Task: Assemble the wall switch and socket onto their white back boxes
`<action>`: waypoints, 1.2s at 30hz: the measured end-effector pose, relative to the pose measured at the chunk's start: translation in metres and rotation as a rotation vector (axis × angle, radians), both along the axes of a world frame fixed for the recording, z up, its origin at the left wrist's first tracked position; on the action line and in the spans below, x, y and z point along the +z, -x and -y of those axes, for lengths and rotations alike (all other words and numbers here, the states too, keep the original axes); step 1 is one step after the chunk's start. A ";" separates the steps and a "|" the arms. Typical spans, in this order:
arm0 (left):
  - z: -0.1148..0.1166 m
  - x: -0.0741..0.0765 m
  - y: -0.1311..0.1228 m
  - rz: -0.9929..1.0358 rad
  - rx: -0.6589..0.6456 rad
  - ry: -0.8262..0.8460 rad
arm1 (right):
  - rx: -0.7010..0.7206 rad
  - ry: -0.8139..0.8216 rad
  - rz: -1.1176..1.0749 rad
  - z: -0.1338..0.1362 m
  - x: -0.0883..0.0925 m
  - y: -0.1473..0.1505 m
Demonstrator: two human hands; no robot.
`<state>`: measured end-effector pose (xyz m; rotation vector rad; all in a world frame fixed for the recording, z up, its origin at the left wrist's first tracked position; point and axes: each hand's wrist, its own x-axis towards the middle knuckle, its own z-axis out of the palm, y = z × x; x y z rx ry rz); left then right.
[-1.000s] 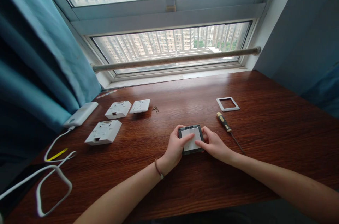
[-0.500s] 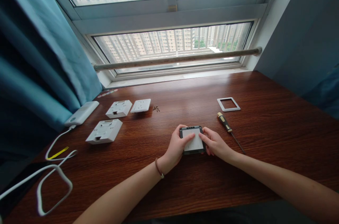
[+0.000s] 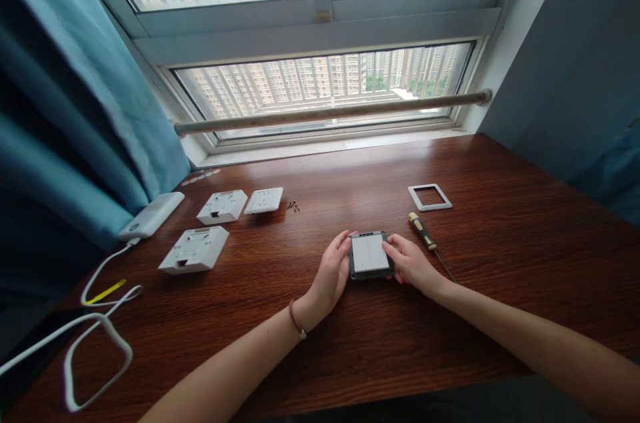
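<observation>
A wall switch (image 3: 371, 254) with white rocker plates and a dark frame lies face up between my hands, low over the brown table. My right hand (image 3: 411, 264) pinches its right side, thumb on the white face and fingers partly hidden beneath. My left hand (image 3: 333, 276) is at the left edge, fingers stretched out and the thumb off the face; its fingertips touch the upper left corner. A screwdriver (image 3: 423, 232) with a black and yellow handle lies right of the switch, its tip hidden behind my right wrist. Beyond it is a white square cover frame (image 3: 430, 197).
Two white mounting boxes (image 3: 195, 250) and a white socket plate (image 3: 265, 200) lie at the left, with several small screws (image 3: 293, 206) beside the plate. Farther left, a white power bank (image 3: 152, 215) has a white cable (image 3: 100, 320) with a yellow tie (image 3: 106, 292). A blue curtain (image 3: 100, 90) hangs there.
My left thumb has come off the switch's face and the left fingers have straightened along its edge. The switch has shifted slightly right, and my right hand keeps its pinch.
</observation>
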<state>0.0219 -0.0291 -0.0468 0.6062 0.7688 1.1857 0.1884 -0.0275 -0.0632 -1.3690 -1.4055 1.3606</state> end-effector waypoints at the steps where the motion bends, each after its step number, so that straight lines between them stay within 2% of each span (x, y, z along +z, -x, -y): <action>1: 0.000 0.000 0.000 0.011 -0.004 -0.011 | -0.006 -0.007 0.011 -0.001 0.000 -0.001; 10: -0.002 -0.004 0.001 0.070 -0.029 -0.047 | -0.022 -0.062 0.114 -0.006 0.002 -0.008; 16: -0.004 0.001 0.002 0.066 0.005 -0.020 | 0.009 -0.206 0.277 -0.008 0.006 -0.015; 18: -0.005 0.002 0.002 0.063 0.019 -0.002 | 0.008 -0.300 0.370 -0.012 0.011 -0.021; 22: -0.007 0.000 0.006 0.020 0.062 -0.003 | -0.051 -0.632 0.745 -0.037 0.022 -0.054; 25: -0.010 -0.005 0.011 -0.083 0.082 -0.095 | -0.088 -0.669 0.830 -0.061 0.025 -0.093; 29: -0.011 -0.004 0.015 -0.273 0.110 -0.254 | 0.016 -0.667 0.881 -0.083 0.018 -0.136; 32: -0.009 0.001 0.015 -0.358 0.124 -0.385 | 0.080 -0.673 0.884 -0.089 0.008 -0.150; 36: -0.007 0.005 0.014 -0.425 0.112 -0.469 | 0.076 -0.720 0.864 -0.090 0.006 -0.147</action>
